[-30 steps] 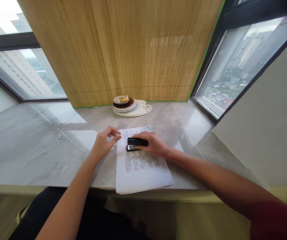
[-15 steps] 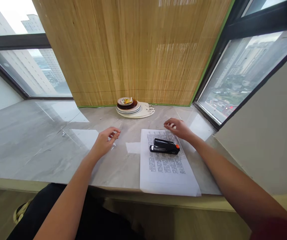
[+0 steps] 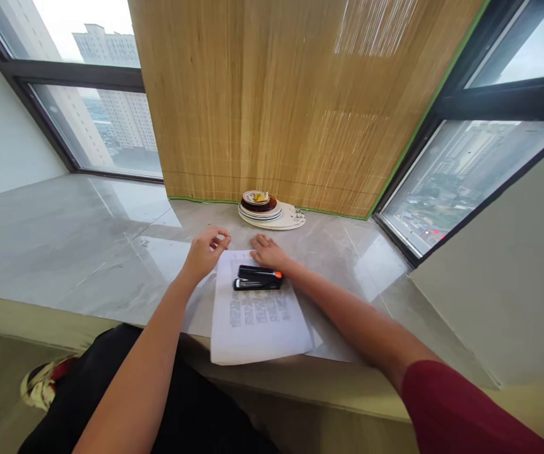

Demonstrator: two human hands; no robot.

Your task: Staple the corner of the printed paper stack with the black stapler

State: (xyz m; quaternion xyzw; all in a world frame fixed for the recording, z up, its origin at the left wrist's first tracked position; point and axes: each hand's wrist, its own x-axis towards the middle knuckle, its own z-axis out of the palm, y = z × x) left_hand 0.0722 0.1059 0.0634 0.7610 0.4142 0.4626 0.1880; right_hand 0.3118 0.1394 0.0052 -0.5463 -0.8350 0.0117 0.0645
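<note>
A printed sheet of paper (image 3: 257, 318) lies on the grey marble sill (image 3: 73, 252), its near edge hanging over the front. A black stapler (image 3: 257, 278) with an orange tip rests across the upper part of the sheet. My right hand (image 3: 268, 251) lies flat with fingers stretched on the paper's top edge, just behind the stapler and holding nothing. My left hand (image 3: 206, 252) hovers at the paper's top left corner, fingers curled with thumb and forefinger pinched together; I cannot make out anything in them.
A stack of plates (image 3: 272, 211) with a small dish on top stands at the back against a bamboo blind (image 3: 276, 101). Windows flank the blind. A grey wall (image 3: 503, 277) closes the right side. My black-clad lap is below the sill.
My right hand has left the stapler, swung out to the right, then come back to rest flat behind it. The stapler stays on the paper. My left hand barely moved.
</note>
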